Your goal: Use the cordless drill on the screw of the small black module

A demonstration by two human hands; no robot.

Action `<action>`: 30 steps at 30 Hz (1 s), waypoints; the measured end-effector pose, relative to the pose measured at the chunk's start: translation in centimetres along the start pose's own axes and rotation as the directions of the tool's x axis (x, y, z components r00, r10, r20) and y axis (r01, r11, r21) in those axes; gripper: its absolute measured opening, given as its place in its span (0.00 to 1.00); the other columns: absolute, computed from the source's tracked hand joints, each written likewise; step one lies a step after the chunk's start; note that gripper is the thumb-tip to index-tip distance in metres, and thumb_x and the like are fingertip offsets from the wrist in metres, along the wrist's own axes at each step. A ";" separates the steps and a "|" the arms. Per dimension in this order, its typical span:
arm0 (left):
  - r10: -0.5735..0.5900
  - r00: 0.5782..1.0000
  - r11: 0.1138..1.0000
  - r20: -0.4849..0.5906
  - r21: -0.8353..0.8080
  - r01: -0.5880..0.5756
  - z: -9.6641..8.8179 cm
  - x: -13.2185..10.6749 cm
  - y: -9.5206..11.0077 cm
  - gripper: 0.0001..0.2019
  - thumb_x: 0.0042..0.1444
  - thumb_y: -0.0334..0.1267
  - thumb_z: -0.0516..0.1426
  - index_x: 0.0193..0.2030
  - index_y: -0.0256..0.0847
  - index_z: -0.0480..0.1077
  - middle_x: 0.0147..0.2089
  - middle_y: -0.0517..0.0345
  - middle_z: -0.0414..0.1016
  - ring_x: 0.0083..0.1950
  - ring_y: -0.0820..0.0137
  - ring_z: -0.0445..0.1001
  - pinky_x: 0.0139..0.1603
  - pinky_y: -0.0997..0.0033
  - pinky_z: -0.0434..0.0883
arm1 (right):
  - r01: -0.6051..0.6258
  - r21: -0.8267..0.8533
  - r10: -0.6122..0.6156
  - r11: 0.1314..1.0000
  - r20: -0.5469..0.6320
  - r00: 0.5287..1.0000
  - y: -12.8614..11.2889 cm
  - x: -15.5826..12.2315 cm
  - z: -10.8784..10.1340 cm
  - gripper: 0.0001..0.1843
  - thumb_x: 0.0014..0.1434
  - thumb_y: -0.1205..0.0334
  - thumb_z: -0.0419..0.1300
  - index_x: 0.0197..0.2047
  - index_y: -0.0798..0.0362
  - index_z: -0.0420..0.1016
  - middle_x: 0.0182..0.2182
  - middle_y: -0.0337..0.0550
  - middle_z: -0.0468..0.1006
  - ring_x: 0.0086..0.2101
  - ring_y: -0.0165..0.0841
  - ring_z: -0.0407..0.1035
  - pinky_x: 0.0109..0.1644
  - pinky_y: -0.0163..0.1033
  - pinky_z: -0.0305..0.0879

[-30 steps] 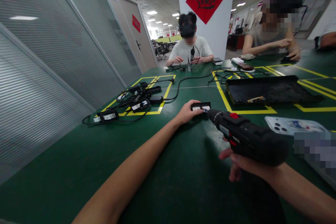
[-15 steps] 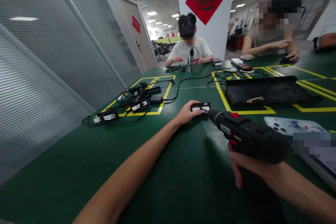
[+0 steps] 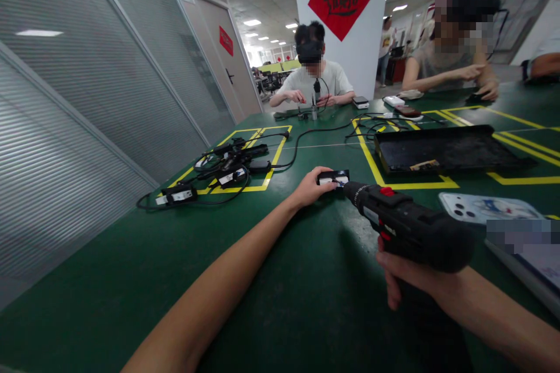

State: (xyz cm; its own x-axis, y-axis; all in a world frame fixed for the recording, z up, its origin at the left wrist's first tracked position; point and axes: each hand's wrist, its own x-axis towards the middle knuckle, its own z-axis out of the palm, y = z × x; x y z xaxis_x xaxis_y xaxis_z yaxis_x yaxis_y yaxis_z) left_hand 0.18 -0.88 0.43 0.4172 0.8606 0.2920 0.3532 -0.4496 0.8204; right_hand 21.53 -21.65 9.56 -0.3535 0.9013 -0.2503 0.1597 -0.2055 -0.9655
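Note:
My left hand (image 3: pixel 312 187) grips a small black box with a white label (image 3: pixel 340 177) by its left end, on the green table. In my right hand (image 3: pixel 406 271) is a black and red cordless drill (image 3: pixel 400 215), my fingers wrapped round its handle. The drill points left and away from me, its chuck right by the labelled box. Whether the tip touches the box I cannot tell. Below my hand the drill's lower part is in dark shadow.
Black adapters with cables (image 3: pixel 231 172) lie tangled at the left. A long black tray (image 3: pixel 437 151) sits at the right, behind a phone (image 3: pixel 485 207) and a grey pixelated object (image 3: pixel 525 250). Two people (image 3: pixel 335 78) sit across the table (image 3: pixel 245 280), their hands on small items.
The drill and my right hand have shifted very slightly left. My left hand keeps its hold on the box. A standing person now shows in the background.

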 end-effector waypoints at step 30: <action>-0.009 1.000 1.000 0.016 -0.021 0.009 0.0 -0.1 -0.1 0.23 0.49 0.44 0.61 0.51 0.39 0.66 0.41 0.55 0.72 0.35 0.71 0.69 0.35 0.72 0.67 | 0.005 0.057 -0.007 0.998 0.023 1.000 0.9 0.3 -0.3 0.20 0.56 0.48 0.59 0.44 0.53 0.66 0.22 0.38 0.77 0.24 0.34 0.74 0.34 0.42 0.69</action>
State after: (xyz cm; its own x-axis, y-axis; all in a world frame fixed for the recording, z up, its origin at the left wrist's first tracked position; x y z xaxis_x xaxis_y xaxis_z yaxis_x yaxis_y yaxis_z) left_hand 0.09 -0.86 0.30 0.4275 0.8605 0.2772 0.3394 -0.4369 0.8330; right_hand 21.84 -21.49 8.62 -0.3755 0.8938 -0.2454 0.1051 -0.2220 -0.9694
